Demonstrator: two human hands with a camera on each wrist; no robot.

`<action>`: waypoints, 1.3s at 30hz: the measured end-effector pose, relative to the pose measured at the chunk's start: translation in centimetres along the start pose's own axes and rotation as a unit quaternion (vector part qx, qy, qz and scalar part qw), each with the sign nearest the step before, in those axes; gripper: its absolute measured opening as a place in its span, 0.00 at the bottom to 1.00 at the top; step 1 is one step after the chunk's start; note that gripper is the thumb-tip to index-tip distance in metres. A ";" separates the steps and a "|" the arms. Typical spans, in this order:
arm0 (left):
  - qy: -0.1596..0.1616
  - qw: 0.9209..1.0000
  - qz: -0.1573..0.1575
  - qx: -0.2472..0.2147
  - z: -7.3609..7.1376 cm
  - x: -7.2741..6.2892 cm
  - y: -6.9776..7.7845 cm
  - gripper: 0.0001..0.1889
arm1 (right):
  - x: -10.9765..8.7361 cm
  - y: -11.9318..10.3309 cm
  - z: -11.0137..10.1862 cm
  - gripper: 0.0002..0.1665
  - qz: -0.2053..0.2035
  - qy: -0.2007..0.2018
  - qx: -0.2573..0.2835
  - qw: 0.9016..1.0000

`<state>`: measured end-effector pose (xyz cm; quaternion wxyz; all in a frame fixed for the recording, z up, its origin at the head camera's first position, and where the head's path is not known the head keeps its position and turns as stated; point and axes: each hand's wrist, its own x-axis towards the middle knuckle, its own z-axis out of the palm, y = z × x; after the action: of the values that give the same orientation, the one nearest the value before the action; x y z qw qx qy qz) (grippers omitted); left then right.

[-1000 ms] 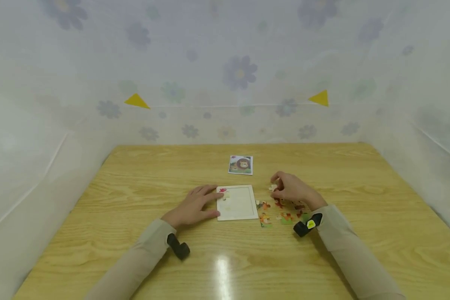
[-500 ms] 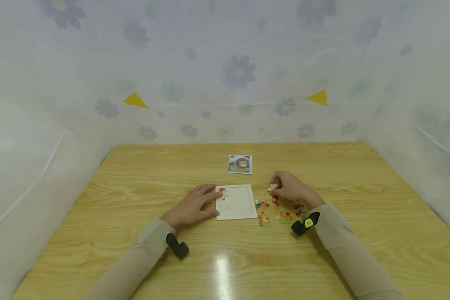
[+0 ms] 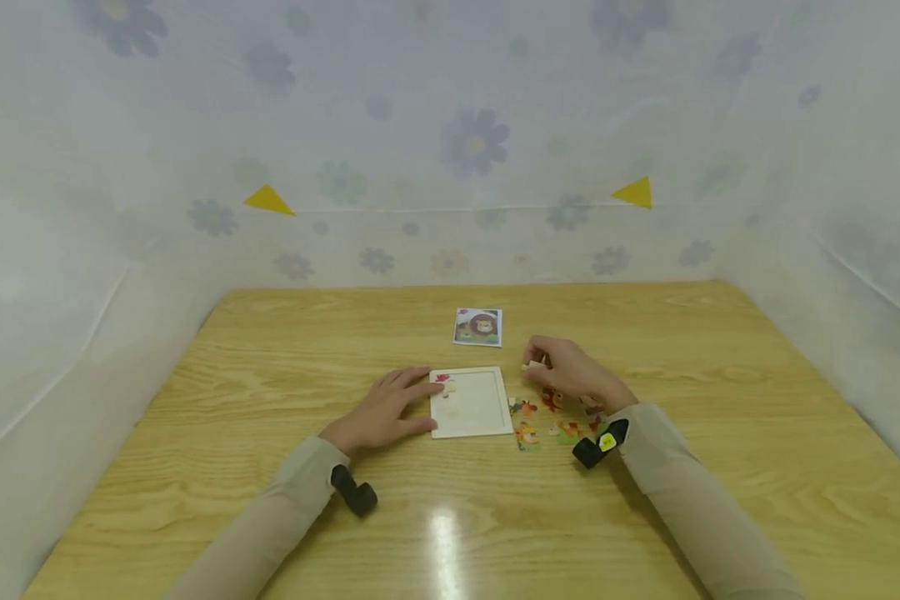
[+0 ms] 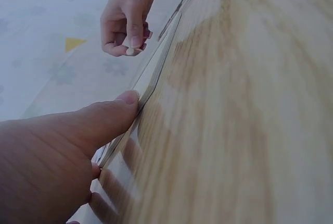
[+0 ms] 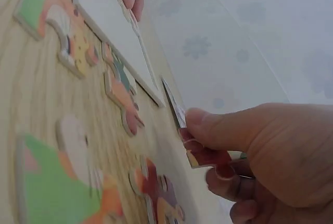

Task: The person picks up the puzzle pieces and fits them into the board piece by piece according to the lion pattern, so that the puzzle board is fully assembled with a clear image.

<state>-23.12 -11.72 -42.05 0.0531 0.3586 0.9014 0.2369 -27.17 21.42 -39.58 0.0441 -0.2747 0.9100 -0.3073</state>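
Observation:
In the head view my left hand (image 3: 382,414) rests at the left side of a white puzzle tray (image 3: 483,408), fingers spread along its edge. The left wrist view has the thumb (image 4: 117,114) against the tray's rim. A piece with a pink print (image 3: 442,378) lies in the tray's upper left corner, a pale one by my fingertip. Right of the tray, my right hand (image 3: 577,371) pinches a puzzle piece (image 5: 205,156) between thumb and fingers, raised over the table. Its face is dark red with a little yellow. The curled fingers hide part of it.
Several loose puzzle pieces (image 3: 568,432) lie on the wooden table (image 3: 307,333) right of the tray, some partly under the right forearm. Behind the tray is a picture card (image 3: 477,327) showing a lion. A flowered white curtain (image 3: 420,167) encloses the table's back and sides.
The right hand has lifted the puzzle piece and moved slightly left and away, towards the tray's upper right corner. The left hand stays in place.

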 end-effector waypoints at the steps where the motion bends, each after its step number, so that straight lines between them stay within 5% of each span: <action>1: 0.000 1.000 -0.001 0.000 0.0 0.0 -0.1 0.32 | 0.3 -0.2 0.1 0.05 -0.007 -0.004 0.000 1.000; 7: 0.002 1.000 0.003 0.002 0.1 0.1 -0.1 0.31 | 1.5 -1.6 1.4 0.17 -0.019 -0.024 0.015 0.999; 15: -0.003 1.000 -0.014 0.000 0.5 0.3 0.0 0.32 | 3.0 -2.2 3.4 0.06 -0.065 -0.010 0.005 0.998; 28: 0.003 1.000 -0.015 0.002 0.0 0.0 -0.1 0.32 | 4.9 -4.1 5.2 0.11 -0.085 0.012 0.000 0.996; 39: 0.004 1.000 -0.003 0.003 0.3 0.3 -0.2 0.31 | 5.4 -4.7 5.8 0.04 -0.001 0.023 0.013 1.000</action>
<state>-23.34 -11.50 -42.39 0.0496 0.3554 0.9032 0.2357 -28.09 12.39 -41.00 0.0261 -0.2682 0.9065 -0.3250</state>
